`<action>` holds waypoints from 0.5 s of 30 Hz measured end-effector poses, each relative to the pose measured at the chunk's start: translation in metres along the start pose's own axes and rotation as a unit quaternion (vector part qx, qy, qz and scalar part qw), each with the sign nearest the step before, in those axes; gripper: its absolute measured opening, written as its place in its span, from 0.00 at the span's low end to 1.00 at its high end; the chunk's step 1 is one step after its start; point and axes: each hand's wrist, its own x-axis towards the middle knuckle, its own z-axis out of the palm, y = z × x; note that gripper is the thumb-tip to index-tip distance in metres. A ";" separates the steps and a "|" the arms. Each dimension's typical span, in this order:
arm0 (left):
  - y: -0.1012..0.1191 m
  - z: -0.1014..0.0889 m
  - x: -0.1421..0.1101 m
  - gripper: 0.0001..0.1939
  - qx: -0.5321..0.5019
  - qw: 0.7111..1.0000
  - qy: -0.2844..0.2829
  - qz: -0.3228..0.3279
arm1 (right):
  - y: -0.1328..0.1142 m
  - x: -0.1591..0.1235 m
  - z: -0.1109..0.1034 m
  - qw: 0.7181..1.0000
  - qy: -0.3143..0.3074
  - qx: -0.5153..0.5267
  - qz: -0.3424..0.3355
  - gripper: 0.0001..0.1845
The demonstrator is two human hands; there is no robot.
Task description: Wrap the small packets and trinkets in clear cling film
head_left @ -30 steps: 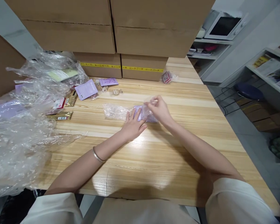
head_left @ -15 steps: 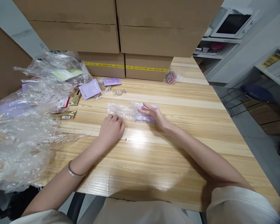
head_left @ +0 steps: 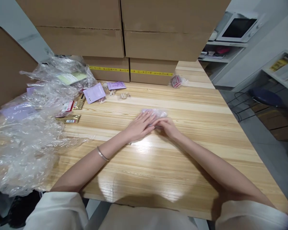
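Note:
Near the table's middle lies a flat lilac packet in clear plastic wrap, partly covered by my hands. My left hand lies flat over its left part, fingers stretched out and close together. At the packet's near right side, my right hand has its fingers bent over the wrap, and its fingertips meet the left hand's fingers. The clear wrap is folded over the packet; its near edge is hidden beneath the hands.
A heap of clear plastic wrap covers the table's left side. Beside it lie gold packets and a lilac packet. Cardboard boxes stand along the back. A red wrapped item sits by their right corner.
My left hand has moved right, from the left end of the wrap onto the packet, and flattened. The outspread wrap is now folded over rightward. My right hand's fingers have bent and lowered.

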 end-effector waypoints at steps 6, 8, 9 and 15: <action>0.007 0.015 0.009 0.33 0.050 0.998 -0.017 0.044 | 0.003 -0.032 -0.034 0.950 0.128 -0.256 -0.125 0.24; 0.008 0.014 0.010 0.30 0.039 0.998 -0.019 0.042 | 0.000 -0.034 -0.045 0.920 0.033 -0.343 -0.187 0.36; 0.009 0.012 0.010 0.30 0.024 0.999 -0.025 0.040 | 0.001 -0.032 -0.050 0.912 -0.013 -0.362 -0.195 0.40; -0.001 -0.013 0.021 0.20 -0.214 0.976 -0.041 0.008 | 0.019 -0.018 -0.074 0.940 -0.150 -0.294 -0.089 0.42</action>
